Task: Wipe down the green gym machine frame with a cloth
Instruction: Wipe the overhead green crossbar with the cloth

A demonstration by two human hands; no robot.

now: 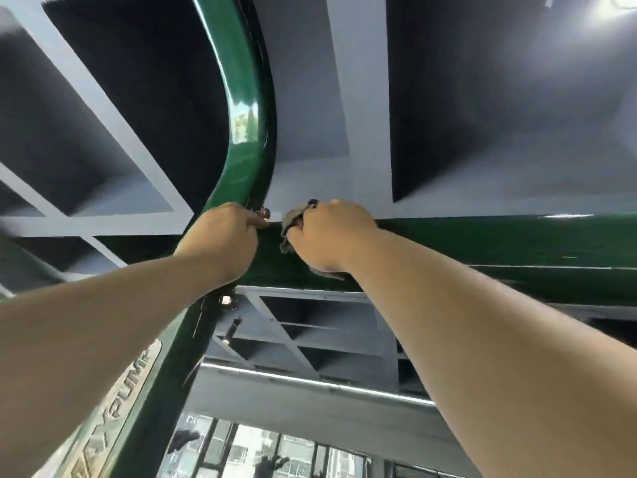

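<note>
looking up from below at the green frame [482, 250] — horizontal beam running from the centre out to the right edge, curved tube [248, 125] rising from the joint toward the top. right hand [327, 236] gripping a grey cloth [287, 224], fingers curled round it, pressing it against the beam's face just right of the joint; cloth bunching out at the fingertips and showing again under the heel of the hand. left hand [227, 239] holding on at the joint itself, fingers curled over the far side of the tube, fingertips hidden there, thumb side lying toward a small metal bolt [264, 212]. hands sitting close, not touching. second bolt [227, 301] showing below the left wrist. upright post dropping toward the lower left corner, carrying a silver nameplate [113, 408] with raised letters, partly readable only. behind the frame — grey coffered ceiling [348, 98] with dark recesses, bright light [620, 5] at the top right corner, windows [275, 453] along the bottom edge.
</note>
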